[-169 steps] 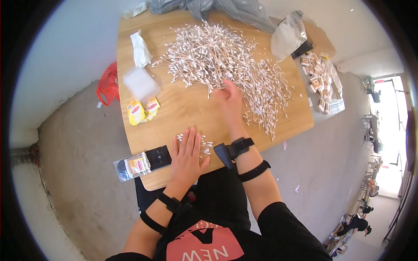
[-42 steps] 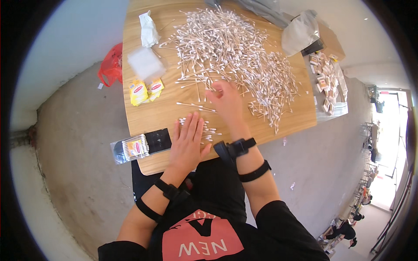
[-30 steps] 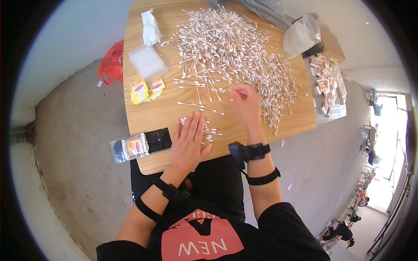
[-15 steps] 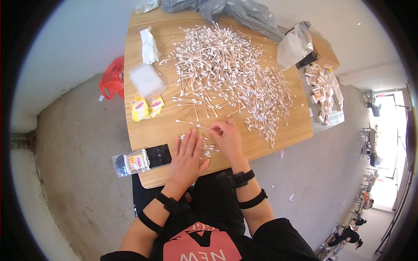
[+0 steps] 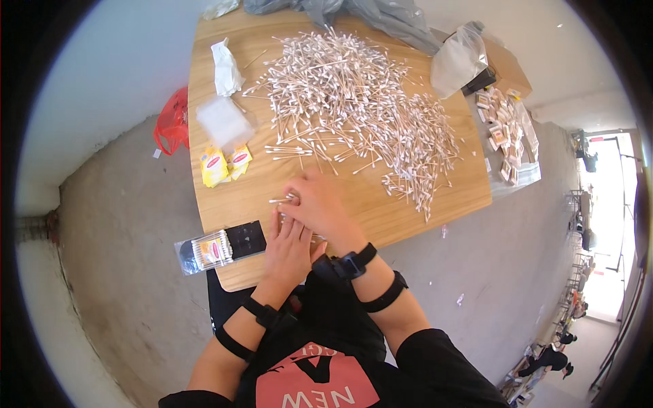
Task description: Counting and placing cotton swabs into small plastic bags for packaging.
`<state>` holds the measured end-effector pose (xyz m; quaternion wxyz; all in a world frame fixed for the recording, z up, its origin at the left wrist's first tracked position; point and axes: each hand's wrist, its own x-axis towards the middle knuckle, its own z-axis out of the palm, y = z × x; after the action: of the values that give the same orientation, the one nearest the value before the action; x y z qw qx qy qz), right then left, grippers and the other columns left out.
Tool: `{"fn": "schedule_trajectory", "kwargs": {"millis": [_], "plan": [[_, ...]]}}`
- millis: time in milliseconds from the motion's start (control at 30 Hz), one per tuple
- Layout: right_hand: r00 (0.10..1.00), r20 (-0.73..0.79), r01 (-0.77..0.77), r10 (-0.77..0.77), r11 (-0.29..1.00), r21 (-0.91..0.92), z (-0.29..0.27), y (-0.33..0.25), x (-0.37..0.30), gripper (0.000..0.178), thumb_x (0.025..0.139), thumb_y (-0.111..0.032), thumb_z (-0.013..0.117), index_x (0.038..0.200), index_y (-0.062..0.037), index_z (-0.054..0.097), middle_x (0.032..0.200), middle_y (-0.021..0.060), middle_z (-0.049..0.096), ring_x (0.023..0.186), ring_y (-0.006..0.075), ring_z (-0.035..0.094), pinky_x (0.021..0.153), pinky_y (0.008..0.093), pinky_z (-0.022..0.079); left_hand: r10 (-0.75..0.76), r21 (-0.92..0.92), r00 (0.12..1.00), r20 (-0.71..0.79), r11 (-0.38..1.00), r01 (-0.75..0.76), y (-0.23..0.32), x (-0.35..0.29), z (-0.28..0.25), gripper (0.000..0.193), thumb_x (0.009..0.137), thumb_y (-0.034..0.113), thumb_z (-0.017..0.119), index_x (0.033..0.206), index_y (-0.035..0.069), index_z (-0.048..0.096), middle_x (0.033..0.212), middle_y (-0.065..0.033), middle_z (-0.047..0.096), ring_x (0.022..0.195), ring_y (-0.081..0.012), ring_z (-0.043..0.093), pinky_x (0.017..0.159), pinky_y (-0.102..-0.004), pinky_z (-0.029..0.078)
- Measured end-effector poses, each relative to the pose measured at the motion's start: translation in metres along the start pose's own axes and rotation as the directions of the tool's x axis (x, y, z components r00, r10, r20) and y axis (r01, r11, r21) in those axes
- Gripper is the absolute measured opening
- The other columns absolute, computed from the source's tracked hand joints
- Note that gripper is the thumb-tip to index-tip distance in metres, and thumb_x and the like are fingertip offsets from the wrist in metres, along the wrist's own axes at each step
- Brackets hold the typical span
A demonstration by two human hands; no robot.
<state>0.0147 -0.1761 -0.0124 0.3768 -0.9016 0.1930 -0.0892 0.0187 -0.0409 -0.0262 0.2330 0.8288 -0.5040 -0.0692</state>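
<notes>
Across a pale wood-grained tabletop (image 5: 384, 212), a wide heap of white-tipped wooden cotton swabs (image 5: 340, 81) was spread. On the heap's near side, loose swabs (image 5: 317, 238) were covered by the flat, open left hand (image 5: 288, 251); further swabs (image 5: 279, 200), seemingly pinched in the blurred right hand (image 5: 320, 204), could be scattered if the fingers were knocked together.

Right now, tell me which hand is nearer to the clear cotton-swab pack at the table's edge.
Left. The left hand is just right of the cotton-swab pack; the right hand is farther right and farther up the table.
</notes>
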Motion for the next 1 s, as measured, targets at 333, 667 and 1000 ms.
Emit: {"fn": "schedule_trajectory", "kwargs": {"millis": [333,667,1000], "plan": [[0.989,-0.062,-0.102,0.135,0.921,0.376,-0.002,0.000,0.009,0.010,0.080,-0.014,0.066,0.087,-0.0065,0.066,0.083,0.0110,0.061,0.078,0.0260,0.060,0.069,0.0360,0.049,-0.008,0.052,0.998,0.067,0.999,0.004,0.001,0.001,-0.003,0.063,0.083,0.035,0.060,0.134,0.001,0.045,0.144,-0.0141,0.038,0.138,-0.0294,0.029,0.113,-0.0526,0.017],[0.998,-0.058,0.004,0.006,0.987,0.163,-0.023,0.033,-0.008,0.018,0.085,-0.011,0.061,0.100,-0.0052,0.068,0.083,0.0122,0.065,0.074,0.0269,0.063,0.067,0.0349,0.049,0.002,0.002,1.000,-0.014,1.000,-0.002,0.000,-0.001,-0.002,0.069,0.082,0.034,0.062,0.138,0.002,0.039,0.147,-0.0180,0.033,0.138,-0.0328,0.028,0.112,-0.0531,0.020],[0.972,-0.225,0.016,0.074,0.928,0.373,-0.008,0.036,-0.039,0.025,0.093,-0.010,0.050,0.116,-0.0018,0.057,0.102,0.0137,0.063,0.091,0.0270,0.063,0.080,0.0336,0.049,-0.002,0.043,0.999,-0.047,0.999,0.004,0.002,0.000,0.001,0.074,0.080,0.036,0.064,0.140,0.002,0.038,0.148,-0.0177,0.031,0.139,-0.0317,0.027,0.112,-0.0532,0.018]]}}
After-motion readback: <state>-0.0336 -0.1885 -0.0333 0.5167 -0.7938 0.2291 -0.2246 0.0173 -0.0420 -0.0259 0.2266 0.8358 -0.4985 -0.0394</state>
